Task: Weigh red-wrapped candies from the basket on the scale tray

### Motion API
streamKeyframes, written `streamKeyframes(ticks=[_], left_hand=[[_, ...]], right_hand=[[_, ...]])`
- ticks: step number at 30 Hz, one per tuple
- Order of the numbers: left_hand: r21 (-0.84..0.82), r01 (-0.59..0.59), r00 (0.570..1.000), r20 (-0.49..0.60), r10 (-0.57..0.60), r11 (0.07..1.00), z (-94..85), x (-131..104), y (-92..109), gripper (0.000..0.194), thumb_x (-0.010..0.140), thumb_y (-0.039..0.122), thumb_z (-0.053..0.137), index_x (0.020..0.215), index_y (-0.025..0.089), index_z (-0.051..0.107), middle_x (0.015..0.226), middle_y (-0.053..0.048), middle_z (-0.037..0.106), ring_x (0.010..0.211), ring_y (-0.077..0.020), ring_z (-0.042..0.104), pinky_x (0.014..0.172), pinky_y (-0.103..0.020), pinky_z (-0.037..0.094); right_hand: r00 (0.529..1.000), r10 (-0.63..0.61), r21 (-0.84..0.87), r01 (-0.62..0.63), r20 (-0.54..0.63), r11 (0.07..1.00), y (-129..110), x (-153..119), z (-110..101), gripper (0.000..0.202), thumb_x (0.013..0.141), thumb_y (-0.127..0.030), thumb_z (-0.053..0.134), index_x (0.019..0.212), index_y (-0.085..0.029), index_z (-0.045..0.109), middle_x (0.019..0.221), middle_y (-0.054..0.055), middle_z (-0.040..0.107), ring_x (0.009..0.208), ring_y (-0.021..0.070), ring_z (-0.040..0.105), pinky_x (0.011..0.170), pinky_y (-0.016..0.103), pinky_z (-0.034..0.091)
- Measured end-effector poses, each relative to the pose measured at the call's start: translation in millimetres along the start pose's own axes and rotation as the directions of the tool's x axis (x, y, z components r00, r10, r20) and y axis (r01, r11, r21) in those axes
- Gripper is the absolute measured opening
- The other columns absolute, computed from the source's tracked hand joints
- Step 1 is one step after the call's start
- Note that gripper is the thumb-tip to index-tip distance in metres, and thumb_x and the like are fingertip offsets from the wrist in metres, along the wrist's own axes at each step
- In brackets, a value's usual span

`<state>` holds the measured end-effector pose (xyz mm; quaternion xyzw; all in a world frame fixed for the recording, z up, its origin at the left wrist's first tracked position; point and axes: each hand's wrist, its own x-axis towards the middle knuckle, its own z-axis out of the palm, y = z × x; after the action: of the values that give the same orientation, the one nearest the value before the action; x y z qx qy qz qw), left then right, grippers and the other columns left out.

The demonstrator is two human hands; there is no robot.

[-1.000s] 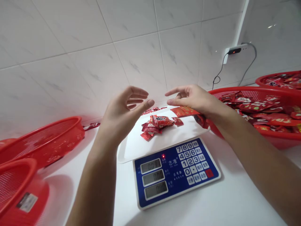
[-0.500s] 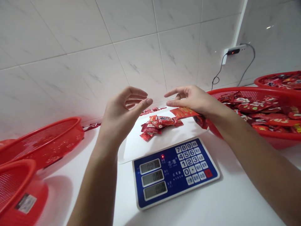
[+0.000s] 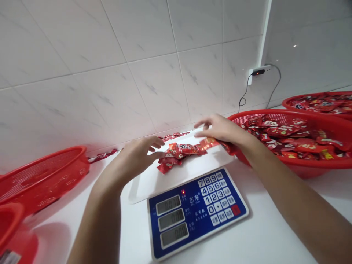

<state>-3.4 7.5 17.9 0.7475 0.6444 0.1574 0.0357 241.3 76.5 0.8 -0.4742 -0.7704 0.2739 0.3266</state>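
A small pile of red candy packets [image 3: 180, 152] lies on the white tray [image 3: 148, 185] of a blue electronic scale [image 3: 198, 216]. My left hand [image 3: 137, 156] is at the pile's left side, its fingers apart and nothing in it; I cannot tell whether the thumb touches the packets. Over the tray's right side, my right hand [image 3: 217, 128] has its thumb and forefinger spread, with no packet between them. An orange-red packet [image 3: 209, 142] shows just below this hand, partly hidden by it. The scale's displays show faint digits, and a small red light glows.
At right stands a red basket [image 3: 275, 163] full of packets, with another filled basket [image 3: 286, 102] behind. Two red baskets, one [image 3: 63, 161] farther back and one [image 3: 16, 231] nearer, are at left. Loose packets [image 3: 176, 136] lie behind the tray. A tiled wall [image 3: 154, 84] closes the back.
Both hands have come down closer to the tray, the left one moving left and lower beside the pile. The camera view has tilted slightly. The packets keep their places on the tray.
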Motion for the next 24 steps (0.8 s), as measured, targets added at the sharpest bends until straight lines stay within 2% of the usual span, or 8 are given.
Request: streamKeyframes(ticks=[2, 4, 6, 9, 12, 15, 19, 24], left_hand=[[-0.068, -0.004, 0.999, -0.040, 0.001, 0.998, -3.0, -1.4, 2.5, 0.034, 0.079, 0.046, 0.058, 0.103, 0.024, 0.069, 0.107, -0.008, 0.075, 0.095, -0.0273, 0.068, 0.082, -0.042, 0.052], [-0.102, -0.027, 0.998, -0.054, 0.021, 0.994, -3.8, -2.9, 7.9, 0.038, 0.077, 0.050, 0.060, 0.104, 0.025, 0.069, 0.106, -0.007, 0.075, 0.095, -0.0268, 0.068, 0.082, -0.042, 0.052], [-0.114, -0.054, 0.998, -0.050, 0.048, 0.992, -3.3, -4.0, 13.6, 0.039, 0.076, 0.053, 0.061, 0.103, 0.026, 0.070, 0.107, -0.006, 0.075, 0.095, -0.0267, 0.068, 0.083, -0.042, 0.052], [-0.144, -0.080, 0.995, -0.069, 0.071, 0.986, -4.2, -6.4, 18.7, 0.039, 0.077, 0.054, 0.061, 0.103, 0.027, 0.072, 0.107, -0.006, 0.075, 0.095, -0.0260, 0.068, 0.084, -0.042, 0.053], [-0.190, -0.089, 0.994, -0.085, 0.074, 0.978, -10.0, -10.7, 19.0, 0.037, 0.076, 0.053, 0.063, 0.099, 0.026, 0.072, 0.103, -0.005, 0.076, 0.093, -0.0249, 0.069, 0.082, -0.039, 0.054], [-0.231, -0.084, 0.990, -0.127, 0.056, 0.969, -16.7, -15.4, 17.2, 0.037, 0.075, 0.052, 0.065, 0.099, 0.025, 0.072, 0.100, -0.005, 0.076, 0.093, -0.0234, 0.069, 0.083, -0.038, 0.054], [-0.228, -0.059, 0.986, -0.167, 0.021, 0.972, -20.3, -18.6, 15.5, 0.035, 0.075, 0.050, 0.065, 0.099, 0.024, 0.072, 0.097, -0.004, 0.076, 0.093, -0.0220, 0.070, 0.083, -0.036, 0.054], [-0.240, -0.056, 0.990, -0.138, 0.023, 0.969, -19.7, -18.5, 15.9, 0.034, 0.076, 0.049, 0.066, 0.099, 0.025, 0.072, 0.097, -0.003, 0.076, 0.094, -0.0223, 0.070, 0.083, -0.035, 0.054]], right_hand=[[0.976, 0.036, -0.142, -0.006, 0.213, 0.990, 6.2, 1.4, -1.3, 0.059, 0.070, -0.033, 0.081, 0.124, -0.012, 0.070, 0.087, 0.007, 0.070, 0.071, 0.0172, 0.063, 0.070, 0.029, 0.046], [0.940, 0.057, -0.221, 0.019, 0.336, 0.975, 10.3, 2.7, 2.0, 0.065, 0.068, -0.033, 0.082, 0.129, -0.015, 0.068, 0.089, 0.007, 0.070, 0.073, 0.0185, 0.063, 0.070, 0.029, 0.045], [0.932, 0.057, -0.268, 0.045, 0.358, 0.962, 11.7, 4.0, 7.2, 0.059, 0.069, -0.030, 0.081, 0.125, -0.016, 0.071, 0.094, 0.008, 0.069, 0.077, 0.0185, 0.062, 0.069, 0.028, 0.044], [0.935, 0.056, -0.310, 0.060, 0.351, 0.949, 9.3, 3.0, 7.3, 0.040, 0.072, -0.026, 0.077, 0.110, -0.014, 0.077, 0.093, 0.009, 0.069, 0.079, 0.0182, 0.061, 0.067, 0.027, 0.044], [0.965, 0.090, -0.350, 0.002, 0.246, 0.937, 3.7, -4.9, -9.8, 0.029, 0.078, -0.023, 0.069, 0.104, -0.016, 0.078, 0.076, 0.005, 0.067, 0.066, 0.0160, 0.059, 0.059, 0.028, 0.041], [0.992, 0.126, -0.342, -0.123, -0.015, 0.932, -0.3, -16.8, -37.5, 0.025, 0.082, -0.027, 0.068, 0.103, -0.020, 0.079, 0.069, 0.003, 0.066, 0.057, 0.0147, 0.056, 0.055, 0.030, 0.039], [0.959, 0.122, -0.311, -0.201, -0.255, 0.929, 0.8, -29.8, -67.3, 0.024, 0.081, -0.036, 0.074, 0.100, -0.022, 0.080, 0.074, 0.004, 0.071, 0.062, 0.0146, 0.059, 0.061, 0.032, 0.041], [0.918, 0.210, -0.281, -0.311, -0.335, 0.908, 11.8, -37.9, -83.2, 0.027, 0.082, -0.035, 0.075, 0.103, -0.019, 0.080, 0.075, 0.005, 0.073, 0.062, 0.0142, 0.062, 0.061, 0.033, 0.045]])
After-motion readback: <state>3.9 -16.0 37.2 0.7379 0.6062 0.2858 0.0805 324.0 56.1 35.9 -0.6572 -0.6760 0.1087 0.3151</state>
